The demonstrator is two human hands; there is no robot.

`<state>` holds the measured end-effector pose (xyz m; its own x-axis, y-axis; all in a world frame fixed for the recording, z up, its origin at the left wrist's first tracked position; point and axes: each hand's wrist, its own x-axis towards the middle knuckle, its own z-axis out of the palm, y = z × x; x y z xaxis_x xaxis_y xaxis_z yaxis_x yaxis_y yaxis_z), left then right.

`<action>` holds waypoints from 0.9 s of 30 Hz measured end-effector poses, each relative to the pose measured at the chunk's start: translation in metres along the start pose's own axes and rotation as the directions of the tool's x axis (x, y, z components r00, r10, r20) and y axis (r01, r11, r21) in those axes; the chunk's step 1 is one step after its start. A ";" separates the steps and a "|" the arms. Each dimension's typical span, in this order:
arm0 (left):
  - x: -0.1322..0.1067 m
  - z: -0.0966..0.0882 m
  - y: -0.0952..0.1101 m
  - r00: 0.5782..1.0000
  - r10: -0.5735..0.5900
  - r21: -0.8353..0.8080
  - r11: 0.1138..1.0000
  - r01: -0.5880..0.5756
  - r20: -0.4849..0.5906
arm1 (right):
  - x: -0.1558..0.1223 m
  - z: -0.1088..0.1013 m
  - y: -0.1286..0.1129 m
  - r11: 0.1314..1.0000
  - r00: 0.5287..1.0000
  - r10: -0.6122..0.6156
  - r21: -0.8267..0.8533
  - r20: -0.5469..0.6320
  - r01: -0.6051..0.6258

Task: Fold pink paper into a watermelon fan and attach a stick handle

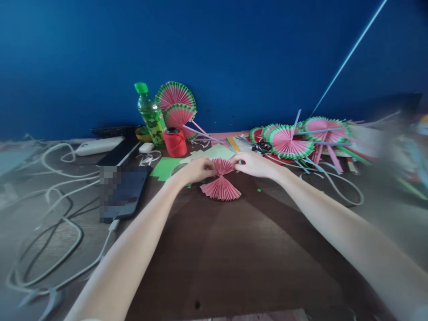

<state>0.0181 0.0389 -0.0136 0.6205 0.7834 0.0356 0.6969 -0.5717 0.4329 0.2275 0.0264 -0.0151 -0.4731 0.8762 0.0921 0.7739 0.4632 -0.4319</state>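
A pink pleated paper fan [221,187] lies on the brown table [234,258], pinched at its middle so it spreads out above and below. My left hand [197,170] is closed on the fan's upper left part. My right hand [254,164] is closed on its upper right part. Both hands grip the folded paper from opposite sides. Green paper sheets [167,167] lie just behind my left hand.
A red spool [175,142], a green bottle [150,113] and two finished pink-green fans [176,103] stand at the back. More fans [294,140] and scissors [262,146] lie at right. A phone [125,189] and white cables [56,214] lie at left.
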 end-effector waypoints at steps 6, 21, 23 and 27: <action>0.001 0.000 -0.002 1.000 -0.007 -0.084 0.996 0.009 0.020 | 0.000 0.014 -0.007 0.981 0.977 -0.191 0.002 -0.093 0.192; -0.001 0.001 0.007 0.997 -0.077 -0.191 0.979 0.073 -0.011 | 0.004 0.021 -0.007 0.980 0.976 -0.197 -0.022 -0.093 0.196; -0.001 0.001 0.006 0.997 -0.076 -0.189 0.980 0.070 -0.020 | 0.003 0.021 -0.008 0.981 0.975 -0.196 -0.019 -0.100 0.195; -0.001 0.000 0.007 0.996 -0.068 -0.169 0.984 0.058 -0.054 | 0.002 0.022 -0.011 0.980 0.969 -0.197 -0.005 -0.149 0.198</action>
<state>0.0227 0.0338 -0.0109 0.5515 0.8324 0.0543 0.6611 -0.4759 0.5800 0.2086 0.0202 -0.0303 -0.5480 0.7779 0.3074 0.6669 0.6282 -0.4007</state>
